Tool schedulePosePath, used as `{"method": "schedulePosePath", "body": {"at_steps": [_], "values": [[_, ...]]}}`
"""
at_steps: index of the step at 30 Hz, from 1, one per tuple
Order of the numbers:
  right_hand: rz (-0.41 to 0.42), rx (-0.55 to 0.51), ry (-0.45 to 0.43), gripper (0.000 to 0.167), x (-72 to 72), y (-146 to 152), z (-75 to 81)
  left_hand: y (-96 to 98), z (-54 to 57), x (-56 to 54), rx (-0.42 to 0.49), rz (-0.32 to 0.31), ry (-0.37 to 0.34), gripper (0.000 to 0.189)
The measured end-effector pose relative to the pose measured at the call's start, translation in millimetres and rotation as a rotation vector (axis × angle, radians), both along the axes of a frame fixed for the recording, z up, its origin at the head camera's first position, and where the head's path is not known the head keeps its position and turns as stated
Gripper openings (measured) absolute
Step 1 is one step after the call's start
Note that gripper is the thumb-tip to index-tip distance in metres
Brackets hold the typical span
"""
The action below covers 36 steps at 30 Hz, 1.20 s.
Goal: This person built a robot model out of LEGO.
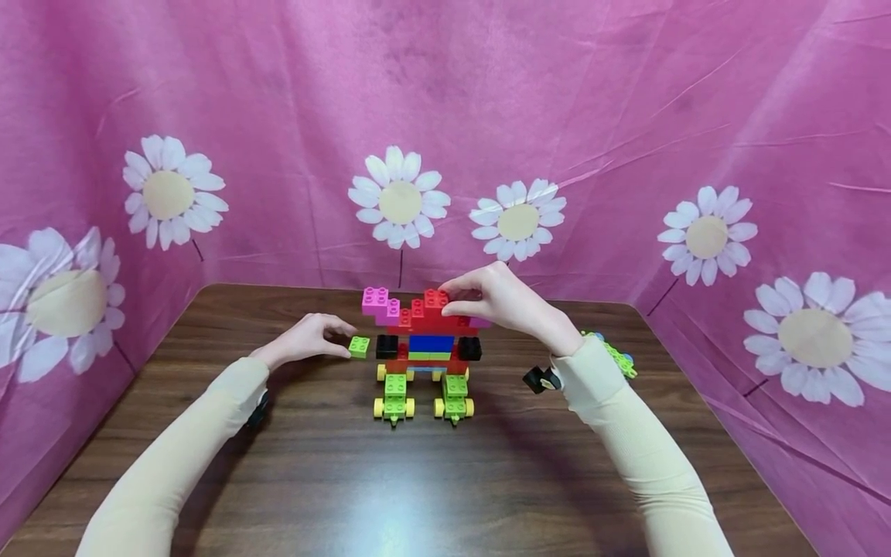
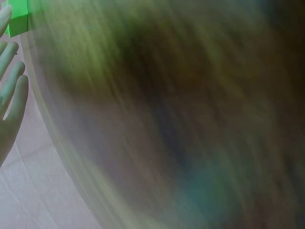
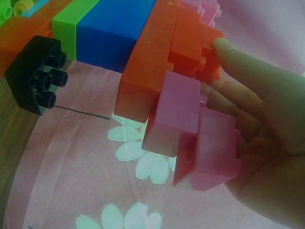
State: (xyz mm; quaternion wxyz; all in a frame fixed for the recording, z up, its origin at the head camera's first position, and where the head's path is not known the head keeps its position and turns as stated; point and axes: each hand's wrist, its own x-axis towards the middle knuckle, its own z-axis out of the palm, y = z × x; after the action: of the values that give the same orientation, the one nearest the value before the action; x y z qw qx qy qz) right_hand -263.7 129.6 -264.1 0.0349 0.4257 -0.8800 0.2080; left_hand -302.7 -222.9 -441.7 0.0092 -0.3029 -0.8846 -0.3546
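Note:
In the middle of the table stands a toy figure built of bricks, with a red upper body (image 1: pixel 418 316), blue bricks (image 1: pixel 430 343), black side bricks (image 1: pixel 387 346) and pink bricks (image 1: pixel 376 300) at its top. Its feet are lime-green wheeled bases (image 1: pixel 394 410) with yellow wheels. My right hand (image 1: pixel 504 302) reaches over from the right and pinches the red brick (image 3: pixel 209 55) on top between thumb and fingers. Left of the figure, my left hand (image 1: pixel 306 340) pinches a lime-green brick (image 1: pixel 358 346) at its edge; this brick (image 2: pixel 18 19) is only partly in the left wrist view.
On the right of the table lies a lime-green piece with blue parts (image 1: pixel 616 356), partly behind the right sleeve (image 1: pixel 592 379). A pink cloth with printed daisies (image 1: pixel 445 116) surrounds the wooden table (image 1: pixel 313 464). Most of the left wrist view is blurred.

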Motion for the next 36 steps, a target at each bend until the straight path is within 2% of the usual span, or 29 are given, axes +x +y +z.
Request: {"method": "schedulePosePath", "body": {"at_steps": [10, 21, 28, 36], "values": [[0.005, -0.009, 0.009, 0.035, 0.8, 0, -0.7, 3.8, -1.1, -2.7, -0.061, -0.004, 0.02, 0.036], [-0.003, -0.002, 0.003, 0.035, 2.5, 0, 0.8, 3.8, -0.2, -0.5, -0.081, 0.01, 0.019, 0.029], [-0.005, 0.003, 0.004, 0.036, 2.0, 0, 1.6, -5.4, 6.1, 7.6, -0.066, 0.021, 0.02, 0.03], [0.002, -0.001, 0.002, 0.036, 2.4, 1, 1.9, -21.1, 19.3, 20.6, -0.044, 0.086, -0.011, 0.029]]}}
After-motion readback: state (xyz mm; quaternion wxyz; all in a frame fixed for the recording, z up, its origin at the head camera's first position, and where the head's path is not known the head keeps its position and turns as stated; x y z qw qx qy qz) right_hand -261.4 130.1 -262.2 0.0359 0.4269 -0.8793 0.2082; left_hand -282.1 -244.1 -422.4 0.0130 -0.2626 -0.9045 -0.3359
